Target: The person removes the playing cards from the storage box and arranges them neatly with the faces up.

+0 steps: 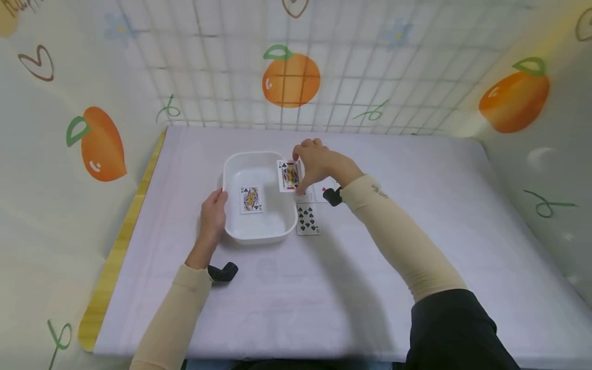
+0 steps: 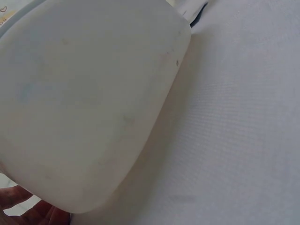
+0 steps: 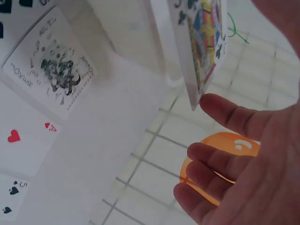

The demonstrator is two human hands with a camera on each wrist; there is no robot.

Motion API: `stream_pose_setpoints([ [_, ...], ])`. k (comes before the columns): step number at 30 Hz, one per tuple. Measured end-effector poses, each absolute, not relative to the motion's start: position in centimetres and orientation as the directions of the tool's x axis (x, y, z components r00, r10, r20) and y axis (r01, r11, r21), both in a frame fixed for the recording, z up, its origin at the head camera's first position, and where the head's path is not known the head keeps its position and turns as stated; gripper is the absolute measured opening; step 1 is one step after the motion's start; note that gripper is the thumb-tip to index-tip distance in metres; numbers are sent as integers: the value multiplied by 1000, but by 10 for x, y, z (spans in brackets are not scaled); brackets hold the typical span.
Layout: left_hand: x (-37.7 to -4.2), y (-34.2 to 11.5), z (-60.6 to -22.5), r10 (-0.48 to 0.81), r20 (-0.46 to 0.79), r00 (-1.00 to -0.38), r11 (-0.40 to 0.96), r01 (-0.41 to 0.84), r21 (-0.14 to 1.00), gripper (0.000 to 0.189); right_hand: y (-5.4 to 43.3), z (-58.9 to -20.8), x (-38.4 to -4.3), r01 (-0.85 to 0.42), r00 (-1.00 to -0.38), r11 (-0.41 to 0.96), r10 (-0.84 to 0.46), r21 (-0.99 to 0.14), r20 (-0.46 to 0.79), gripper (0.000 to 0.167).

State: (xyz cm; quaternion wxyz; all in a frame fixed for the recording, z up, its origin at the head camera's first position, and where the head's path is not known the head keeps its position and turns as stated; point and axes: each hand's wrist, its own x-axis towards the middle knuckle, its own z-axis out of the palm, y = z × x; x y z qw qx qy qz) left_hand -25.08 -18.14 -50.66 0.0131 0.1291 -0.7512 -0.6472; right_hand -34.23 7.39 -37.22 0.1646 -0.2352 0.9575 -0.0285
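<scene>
My left hand (image 1: 213,216) grips the left rim of a white plastic tub (image 1: 273,226), thumb over the edge. In the left wrist view, the tub's wall and underside (image 2: 93,103) fill much of the picture, with the left fingers (image 2: 40,213) at the lower left corner. Inside the tub lies a queen of clubs (image 1: 251,199). My right hand (image 1: 319,162) holds a jack of clubs (image 1: 289,176) by its right-hand side, over the tub's right rim. Close up, the jack (image 3: 208,42) stands edge-on with one fingertip at its corner.
Right of the tub lie a ten of spades (image 1: 307,219), a joker (image 3: 61,70), an ace of hearts (image 3: 23,136) and a five of spades (image 3: 11,197). White cloth (image 1: 416,246) covers the table. A wire grid (image 1: 222,77) stands behind it.
</scene>
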Motion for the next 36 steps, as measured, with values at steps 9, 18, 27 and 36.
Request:
stream_pose_setpoints([
  [9,-247,-180,-505,-210,-155,-965,115,-181,977,51,95,-365,-335,-423,-850,896,-444,-138,-282,85],
  [18,-245,-181,-506,-185,-151,-971,127,-176,976,53,120,-366,-324,-424,-855,898,-439,-115,-275,85],
  [27,-245,-181,-506,-189,-149,-971,147,-178,973,53,150,-380,-312,-399,-870,911,-411,-102,-272,84],
  [36,-244,-181,-506,-171,-152,-974,149,-178,973,53,168,-398,-302,-383,-869,916,-402,-122,-288,83],
])
